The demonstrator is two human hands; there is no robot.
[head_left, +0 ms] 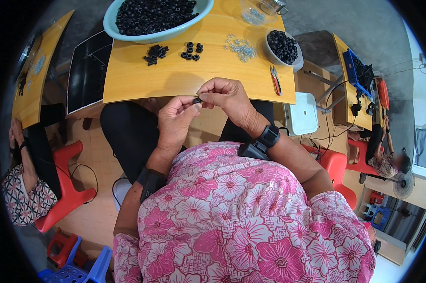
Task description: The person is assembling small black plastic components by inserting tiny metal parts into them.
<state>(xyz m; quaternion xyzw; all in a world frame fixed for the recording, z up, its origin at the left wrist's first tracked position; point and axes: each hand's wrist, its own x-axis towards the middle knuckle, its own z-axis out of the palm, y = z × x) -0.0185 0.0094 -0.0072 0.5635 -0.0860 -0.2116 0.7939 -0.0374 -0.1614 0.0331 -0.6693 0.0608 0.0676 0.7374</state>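
Close to the table's near edge, my left hand [176, 120] pinches a small round black part [197, 100] between thumb and fingertips. My right hand [229, 98] meets it from the right, its thumb and forefinger pressed together just above the part. Whatever lies between those right fingertips is too small to make out. Beyond my hands on the wooden table [128, 85] lie a small pile of black parts [156, 54], a neater group of black ring-shaped parts [189, 56] and a scatter of small clear or silvery pieces [243, 50].
A pale blue basin [110, 24] full of black parts stands at the back; a white bowl [295, 64] of them sits at the right. Red-handled snips [275, 81] lie near the right edge, below a clear container [260, 13]. Two people sit at side tables.
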